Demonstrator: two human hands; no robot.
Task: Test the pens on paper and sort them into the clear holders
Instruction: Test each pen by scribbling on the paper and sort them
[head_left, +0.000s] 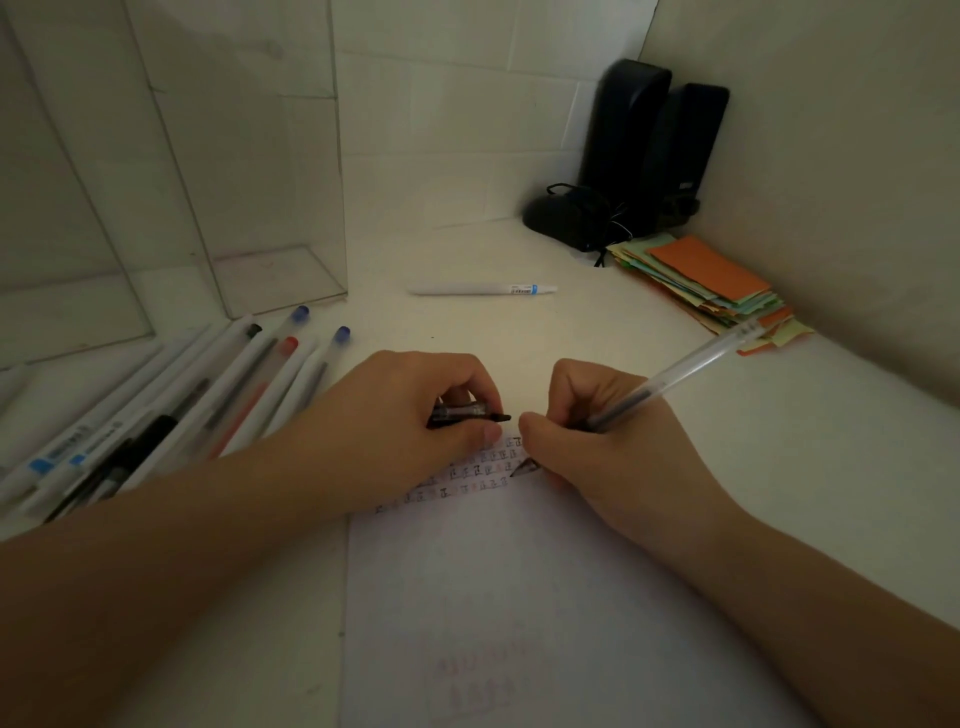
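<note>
Roughly mid-task, by the look of it: the paper (519, 597) nearest the camera already carries rows of small test marks along its far edge, so several pens seem tested. Right hand (587, 441) sits on that marked strip, fingers curled round a clear pen (675, 371) in a writing grip, tip down at the paper and barrel angling up and away to the right. Left hand (415, 410) rests just beside it on the paper's far left corner, pinching a dark cap (467, 413) that points at the right hand, nearly touching. Left of the paper lies a pile of pens (182, 405), blue, red and black ends, unsorted. Beyond the paper one white pen (483, 289) lies alone. Far left of the paper stand the clear holders (171, 182), apparently with nothing inside, so sorting looks barely begun. Far right of the paper: colored paper stack (717, 286), black speakers (654, 150).
</note>
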